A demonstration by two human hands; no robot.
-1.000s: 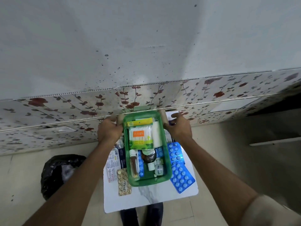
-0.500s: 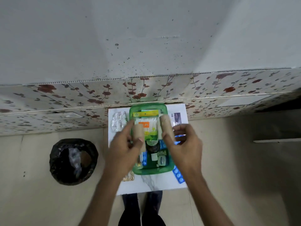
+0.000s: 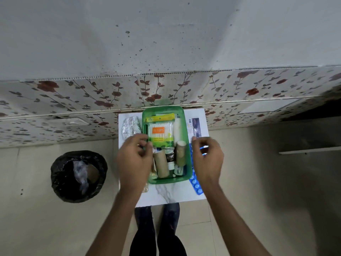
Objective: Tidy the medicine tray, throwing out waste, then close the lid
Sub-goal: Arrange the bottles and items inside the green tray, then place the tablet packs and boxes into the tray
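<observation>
A green medicine tray (image 3: 169, 180) stands on a small white table (image 3: 166, 195) against the wall. Inside lie a cotton swab pack (image 3: 160, 133), a yellow sachet (image 3: 160, 118), small bottles, and two brown cardboard rolls: one (image 3: 161, 166) at the front left, the other (image 3: 180, 153) to the right. My left hand (image 3: 134, 159) hovers over the tray's left rim with fingers loosely curled and nothing in them. Over the right rim, my right hand (image 3: 207, 159) is likewise empty, fingers apart. A blue blister pack (image 3: 196, 184) lies beside the tray, partly under my right hand.
A black-lined waste bin (image 3: 79, 176) with some rubbish in it stands on the floor to the left. A silver blister strip (image 3: 131, 126) lies left of the tray and a printed sachet (image 3: 194, 127) right of it. A flowered panel runs behind the table. My legs show below.
Half a second ago each hand held a cardboard roll above the tray. Both rolls now lie inside it, and my hands have let go and moved apart to the tray's sides.
</observation>
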